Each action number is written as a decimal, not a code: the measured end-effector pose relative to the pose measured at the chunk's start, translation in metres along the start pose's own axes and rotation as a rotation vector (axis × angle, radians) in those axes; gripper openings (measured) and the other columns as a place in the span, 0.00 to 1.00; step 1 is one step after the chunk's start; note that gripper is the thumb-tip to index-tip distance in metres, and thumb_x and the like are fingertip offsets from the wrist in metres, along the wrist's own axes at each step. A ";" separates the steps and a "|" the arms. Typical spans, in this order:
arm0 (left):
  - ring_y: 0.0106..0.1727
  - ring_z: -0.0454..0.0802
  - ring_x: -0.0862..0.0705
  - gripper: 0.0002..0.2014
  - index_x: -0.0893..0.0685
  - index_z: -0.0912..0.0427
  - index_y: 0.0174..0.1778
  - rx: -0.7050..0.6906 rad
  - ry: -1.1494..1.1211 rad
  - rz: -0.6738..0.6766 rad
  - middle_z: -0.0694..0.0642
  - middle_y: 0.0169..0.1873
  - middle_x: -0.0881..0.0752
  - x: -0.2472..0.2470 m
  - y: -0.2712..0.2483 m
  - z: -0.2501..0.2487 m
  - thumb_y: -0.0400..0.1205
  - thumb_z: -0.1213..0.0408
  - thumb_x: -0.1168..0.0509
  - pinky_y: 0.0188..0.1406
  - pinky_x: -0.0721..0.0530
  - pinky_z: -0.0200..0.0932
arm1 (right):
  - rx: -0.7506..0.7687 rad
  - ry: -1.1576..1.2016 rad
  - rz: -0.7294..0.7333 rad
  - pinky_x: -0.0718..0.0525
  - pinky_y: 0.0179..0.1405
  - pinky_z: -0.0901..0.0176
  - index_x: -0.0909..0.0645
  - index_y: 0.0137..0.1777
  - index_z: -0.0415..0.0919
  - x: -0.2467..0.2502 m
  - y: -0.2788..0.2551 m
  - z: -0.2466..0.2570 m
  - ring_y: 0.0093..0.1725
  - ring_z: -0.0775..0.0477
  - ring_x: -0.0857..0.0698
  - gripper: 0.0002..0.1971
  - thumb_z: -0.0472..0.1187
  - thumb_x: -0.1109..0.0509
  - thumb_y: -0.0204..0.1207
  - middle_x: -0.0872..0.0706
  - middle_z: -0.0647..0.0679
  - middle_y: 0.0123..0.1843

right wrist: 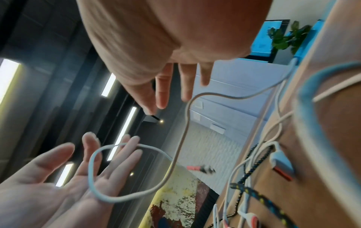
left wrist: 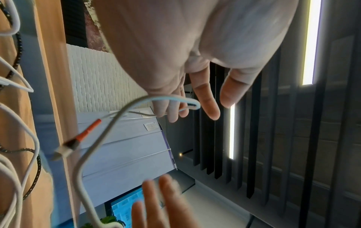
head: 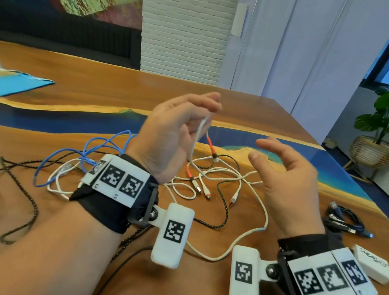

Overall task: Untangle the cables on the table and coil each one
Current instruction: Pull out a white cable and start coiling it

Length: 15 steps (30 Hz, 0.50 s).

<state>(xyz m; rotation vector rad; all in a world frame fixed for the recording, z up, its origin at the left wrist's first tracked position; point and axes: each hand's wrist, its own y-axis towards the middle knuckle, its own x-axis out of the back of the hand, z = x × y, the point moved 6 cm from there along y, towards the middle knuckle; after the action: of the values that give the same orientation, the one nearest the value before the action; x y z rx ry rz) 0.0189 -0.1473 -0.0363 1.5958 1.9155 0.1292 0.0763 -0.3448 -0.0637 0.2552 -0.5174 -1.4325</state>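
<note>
My left hand [head: 179,125] is raised over the table [head: 74,72], fingers nearly straight. A loop of the white cable [head: 200,133] hangs across them; the left wrist view shows that cable [left wrist: 136,101] hooked over the fingers. Its orange-sleeved plug [head: 209,145] dangles just below. My right hand [head: 284,174] hovers to the right, open and spread, touching nothing. In the right wrist view the loop [right wrist: 91,166] lies over the left palm [right wrist: 48,192]. Below lies a tangle: a blue cable [head: 105,143], a black braided cable [head: 221,200] and more white cable [head: 252,229].
A bundle of dark cables [head: 344,219] lies at the table's right edge, with a white box [head: 371,263] beside it. A blue mat [head: 6,88] sits at the far left. A potted plant [head: 385,118] stands beyond the right edge.
</note>
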 end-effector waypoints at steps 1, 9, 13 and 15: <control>0.73 0.57 0.16 0.09 0.11 0.64 0.47 0.033 0.038 0.068 0.61 0.70 0.15 -0.005 -0.002 0.003 0.77 0.64 0.32 0.78 0.22 0.55 | 0.043 0.098 0.072 0.18 0.70 0.58 0.12 0.61 0.51 -0.007 -0.003 0.009 0.67 0.61 0.15 0.12 0.42 0.23 0.78 0.09 0.54 0.63; 0.77 0.47 0.21 0.42 0.07 0.57 0.59 0.322 -0.037 0.338 0.53 0.82 0.26 -0.031 -0.020 0.014 0.75 0.27 0.49 0.61 0.19 0.50 | -0.006 0.315 0.402 0.12 0.58 0.42 0.16 0.63 0.44 -0.042 -0.018 0.007 0.46 0.38 0.08 0.10 0.35 0.30 0.84 0.08 0.40 0.43; 0.65 0.48 0.14 0.42 0.14 0.57 0.72 0.364 0.071 0.390 0.56 0.73 0.18 -0.027 -0.019 0.025 0.81 0.29 0.54 0.63 0.18 0.47 | -0.154 0.652 0.401 0.15 0.55 0.42 0.14 0.58 0.39 -0.043 -0.018 0.008 0.46 0.43 0.12 0.12 0.44 0.36 0.86 0.10 0.40 0.49; 0.62 0.50 0.14 0.32 0.16 0.56 0.75 0.357 0.139 0.394 0.59 0.66 0.16 -0.025 -0.020 0.027 0.85 0.37 0.46 0.70 0.18 0.51 | -0.182 0.691 0.410 0.15 0.53 0.44 0.16 0.58 0.39 -0.042 -0.016 0.007 0.44 0.43 0.12 0.14 0.48 0.34 0.81 0.09 0.41 0.46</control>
<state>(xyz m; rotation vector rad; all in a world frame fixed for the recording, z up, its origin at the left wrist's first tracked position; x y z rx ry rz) 0.0180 -0.1841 -0.0566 2.2480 1.7717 0.0638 0.0567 -0.3046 -0.0728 0.4454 0.1269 -0.9027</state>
